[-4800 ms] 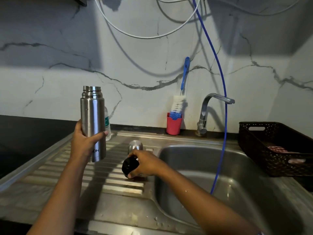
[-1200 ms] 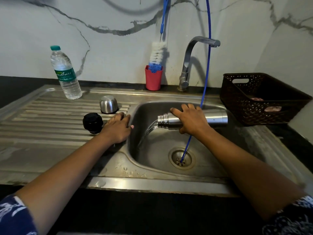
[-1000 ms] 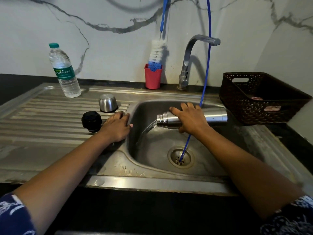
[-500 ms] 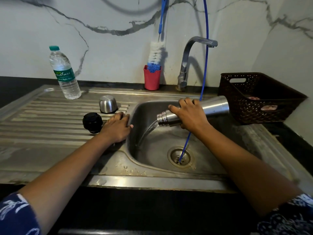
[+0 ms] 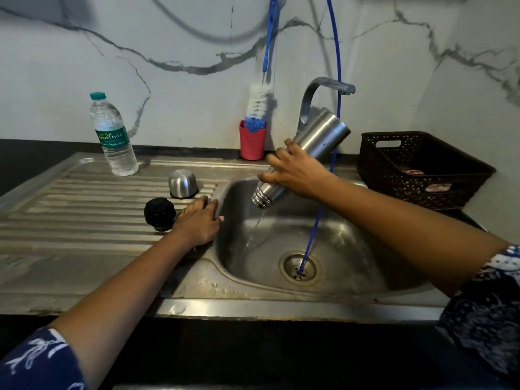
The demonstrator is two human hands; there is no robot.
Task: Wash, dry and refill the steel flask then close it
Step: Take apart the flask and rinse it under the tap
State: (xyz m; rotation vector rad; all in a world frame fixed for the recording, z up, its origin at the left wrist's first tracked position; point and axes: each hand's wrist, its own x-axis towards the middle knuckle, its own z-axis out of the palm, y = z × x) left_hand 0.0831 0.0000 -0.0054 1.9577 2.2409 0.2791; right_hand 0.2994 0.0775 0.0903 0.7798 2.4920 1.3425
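A white marble-look wall [image 5: 183, 114], veined in grey, runs across at twelve o'clock and meets a side wall [image 5: 478, 94] in a corner at two. A soft curved shadow [image 5: 213, 38] crosses it up high. Black counter [image 5: 25, 164] shows at nine o'clock, beside the steel sink unit [image 5: 84, 263].

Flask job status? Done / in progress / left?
Done: steel flask is open; black stopper and steel cap sit on the drainboard. In hand: right hand tips the flask mouth-down, water running out into the sink; left hand rests on the sink's edge. Left: drying, refilling (water bottle stands capped by the wall), closing.
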